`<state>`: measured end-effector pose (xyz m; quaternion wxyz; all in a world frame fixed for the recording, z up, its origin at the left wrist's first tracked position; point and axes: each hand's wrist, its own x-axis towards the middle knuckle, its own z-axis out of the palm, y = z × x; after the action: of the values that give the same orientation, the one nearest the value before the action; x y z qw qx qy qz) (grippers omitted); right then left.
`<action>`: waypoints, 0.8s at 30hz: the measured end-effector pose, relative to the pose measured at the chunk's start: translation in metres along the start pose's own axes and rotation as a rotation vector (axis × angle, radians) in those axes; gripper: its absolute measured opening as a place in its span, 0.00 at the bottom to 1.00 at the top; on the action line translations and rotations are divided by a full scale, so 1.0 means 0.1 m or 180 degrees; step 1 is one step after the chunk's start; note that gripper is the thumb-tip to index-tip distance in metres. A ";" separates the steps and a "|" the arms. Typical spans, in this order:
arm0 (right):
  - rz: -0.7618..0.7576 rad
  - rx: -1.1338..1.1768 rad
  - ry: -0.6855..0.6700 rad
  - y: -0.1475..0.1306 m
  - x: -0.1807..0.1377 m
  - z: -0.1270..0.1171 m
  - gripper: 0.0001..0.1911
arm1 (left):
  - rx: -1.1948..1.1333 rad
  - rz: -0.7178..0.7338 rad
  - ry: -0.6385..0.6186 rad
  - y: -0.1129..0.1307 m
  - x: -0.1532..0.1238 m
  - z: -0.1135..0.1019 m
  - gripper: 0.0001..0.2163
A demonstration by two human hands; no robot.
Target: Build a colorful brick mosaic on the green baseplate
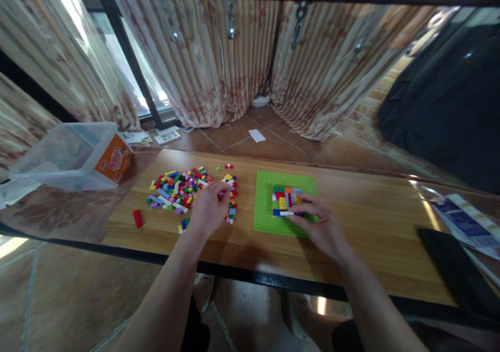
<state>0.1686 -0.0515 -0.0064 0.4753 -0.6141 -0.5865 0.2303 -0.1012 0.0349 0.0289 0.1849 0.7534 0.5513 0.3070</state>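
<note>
A green studded baseplate (263, 211) lies on the table, bearing a low build of toy bricks (282, 202) in blue, yellow, red, white and other colours. My right hand (322, 229) reaches over the plate from the right, its thumb and fingers around the build's right side, the thumb beside a white brick (286, 213). A loose heap of coloured toy bricks (177, 188) spreads to the left. Over the heap's right edge is my left hand (211, 206), its fingers curled together in a pinch; whatever is between them is too small to make out.
A red cylinder (137, 218) lies left of the heap on the wooden table (375, 227). Beyond the table's left end stands a clear plastic bin (66, 156) with an orange label. A dark flat object (457, 268) sits at the right end, near printed packaging (469, 222).
</note>
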 end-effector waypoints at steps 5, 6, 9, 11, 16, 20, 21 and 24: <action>-0.0088 -0.0332 0.0174 0.02 0.01 0.00 0.07 | -0.0408 0.0425 -0.0551 0.32 -0.15 0.34 0.09; -0.0095 -0.0385 0.0210 0.03 0.01 -0.01 0.07 | -0.0432 0.0456 -0.0649 0.38 -0.18 0.40 0.09; -0.0097 -0.0434 0.0240 0.05 0.01 -0.01 0.07 | -0.0398 0.0513 -0.0822 0.52 -0.26 0.54 0.08; -0.0089 -0.0414 0.0246 0.05 0.00 0.00 0.07 | -0.0320 0.0560 -0.0860 0.58 -0.29 0.60 0.08; 0.0051 -0.0364 0.0253 0.03 0.00 0.05 0.06 | -0.0050 0.0492 -0.0912 0.69 -0.30 0.65 0.08; 0.0100 -0.0389 0.0278 0.01 0.00 0.05 0.06 | 0.0011 0.0430 -0.0923 0.72 -0.29 0.66 0.09; 0.0116 -0.0396 0.0298 0.00 0.00 0.05 0.07 | 0.0019 0.0436 -0.0911 0.72 -0.28 0.67 0.09; 0.0186 -0.0356 0.0356 -0.01 0.01 0.02 0.11 | 0.0044 0.0469 -0.0870 0.71 -0.29 0.68 0.09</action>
<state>0.1666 -0.0504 -0.0067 0.4653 -0.6685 -0.5527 0.1763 -0.0106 -0.0112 0.0149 0.2300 0.8279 0.4662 0.2105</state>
